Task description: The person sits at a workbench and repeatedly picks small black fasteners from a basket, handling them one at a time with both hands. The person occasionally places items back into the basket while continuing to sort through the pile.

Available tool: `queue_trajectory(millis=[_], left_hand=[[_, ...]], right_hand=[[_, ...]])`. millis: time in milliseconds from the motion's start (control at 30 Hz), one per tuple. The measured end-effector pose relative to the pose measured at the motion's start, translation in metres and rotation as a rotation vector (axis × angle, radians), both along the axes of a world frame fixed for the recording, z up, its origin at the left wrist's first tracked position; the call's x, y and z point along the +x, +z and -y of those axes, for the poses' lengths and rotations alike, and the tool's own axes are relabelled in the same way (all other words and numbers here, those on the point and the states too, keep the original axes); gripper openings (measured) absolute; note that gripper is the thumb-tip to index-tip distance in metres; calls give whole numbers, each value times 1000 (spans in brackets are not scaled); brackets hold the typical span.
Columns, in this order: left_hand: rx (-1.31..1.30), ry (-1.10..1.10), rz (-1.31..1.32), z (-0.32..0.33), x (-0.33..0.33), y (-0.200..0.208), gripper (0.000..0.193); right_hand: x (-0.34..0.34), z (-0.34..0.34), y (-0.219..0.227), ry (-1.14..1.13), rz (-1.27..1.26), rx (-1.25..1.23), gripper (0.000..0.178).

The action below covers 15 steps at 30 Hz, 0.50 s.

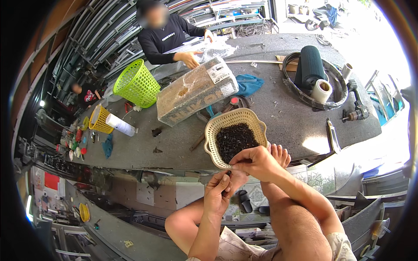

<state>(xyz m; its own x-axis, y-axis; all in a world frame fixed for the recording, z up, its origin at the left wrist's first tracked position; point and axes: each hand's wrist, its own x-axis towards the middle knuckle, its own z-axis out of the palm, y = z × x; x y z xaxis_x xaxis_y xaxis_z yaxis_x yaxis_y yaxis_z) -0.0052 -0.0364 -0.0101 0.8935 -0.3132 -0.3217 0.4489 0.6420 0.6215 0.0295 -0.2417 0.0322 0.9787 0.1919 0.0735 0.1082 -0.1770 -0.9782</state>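
Black pc point(229, 173) held in L hand point(215, 192); R hand point(257, 163) at cream bskt point(212, 135), can't tell its grip.

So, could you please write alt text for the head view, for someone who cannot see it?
A person's right hand is at the near rim of a beige basket of dark parts; the left hand holds a dark piece. The grey bench beyond bears a box, a green basket and a drill, with a co-worker behind the box.
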Motion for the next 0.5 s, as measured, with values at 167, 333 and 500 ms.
queue_trajectory(millis=[167,333,500], left_hand=[[55,24,2,4,-9,-7,17],[39,28,46,9,-21,-19,14],[-34,24,10,10,-25,-34,10]], right_hand=[[-17,-9,3,5,-56,-38,17],[-29,-13,2,-36,-84,-253,16],[-34,-17,-4,-49,-297,-182,12]])
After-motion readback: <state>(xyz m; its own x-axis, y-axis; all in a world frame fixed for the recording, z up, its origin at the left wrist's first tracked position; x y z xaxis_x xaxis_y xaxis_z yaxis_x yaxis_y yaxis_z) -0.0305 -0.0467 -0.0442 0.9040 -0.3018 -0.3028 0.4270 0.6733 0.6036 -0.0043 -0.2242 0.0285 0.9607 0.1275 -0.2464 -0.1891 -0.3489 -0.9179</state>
